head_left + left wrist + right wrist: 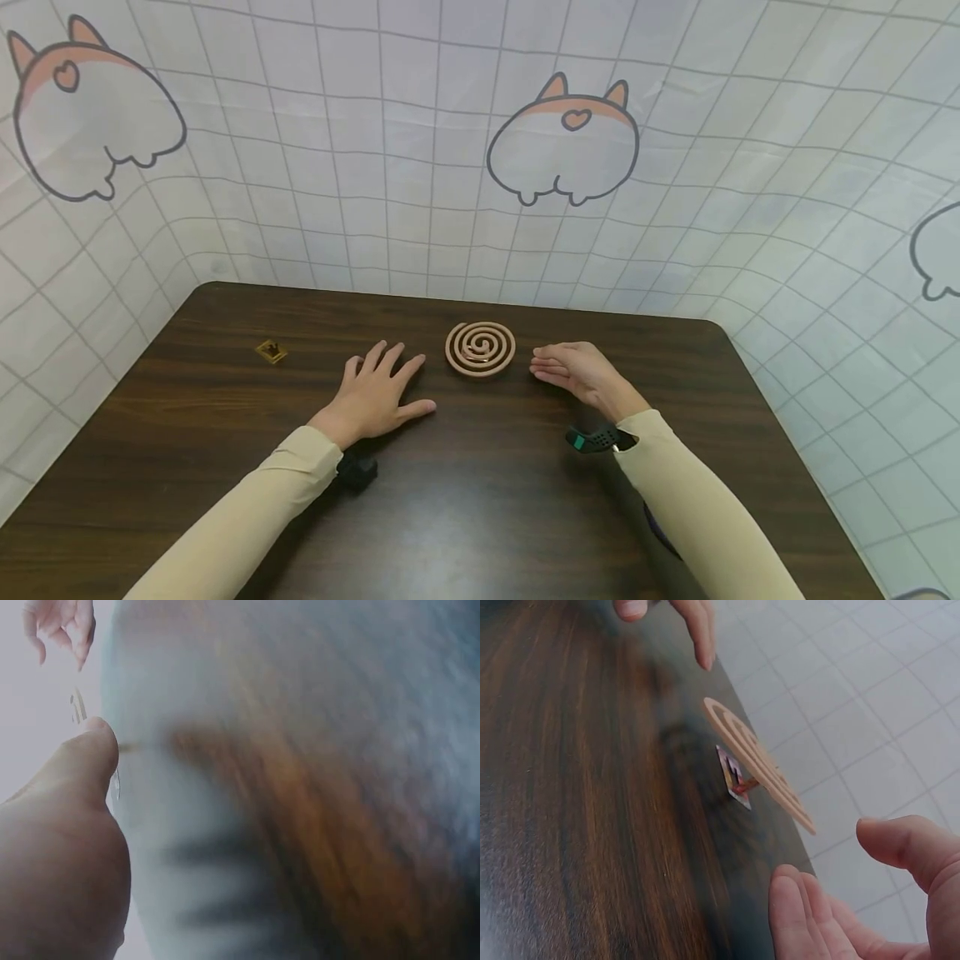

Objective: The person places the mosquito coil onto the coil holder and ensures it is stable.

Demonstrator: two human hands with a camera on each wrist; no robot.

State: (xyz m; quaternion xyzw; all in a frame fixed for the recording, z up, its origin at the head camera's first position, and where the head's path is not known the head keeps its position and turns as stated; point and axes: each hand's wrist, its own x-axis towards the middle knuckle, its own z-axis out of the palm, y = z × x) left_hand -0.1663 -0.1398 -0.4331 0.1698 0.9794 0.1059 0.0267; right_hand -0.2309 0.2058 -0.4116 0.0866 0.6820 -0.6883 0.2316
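A tan spiral mosquito coil (481,350) is at the far middle of the table. In the right wrist view the coil (761,766) is raised and tilted on a small upright prong of a shiny square metal stand (733,778). My left hand (371,400) is left of the coil, fingers spread, apart from it and holding nothing. To its right is my right hand (577,371), fingers together and slightly bent, thumb apart from them in the wrist view, with nothing held. The left wrist view is blurred and shows mostly my thumb (79,769).
A second small gold square metal stand (272,351) with a dark cut-out lies at the left of the dark wooden table (450,500). White grid-patterned cloth (420,167) with cartoon animals hangs behind and beside the table.
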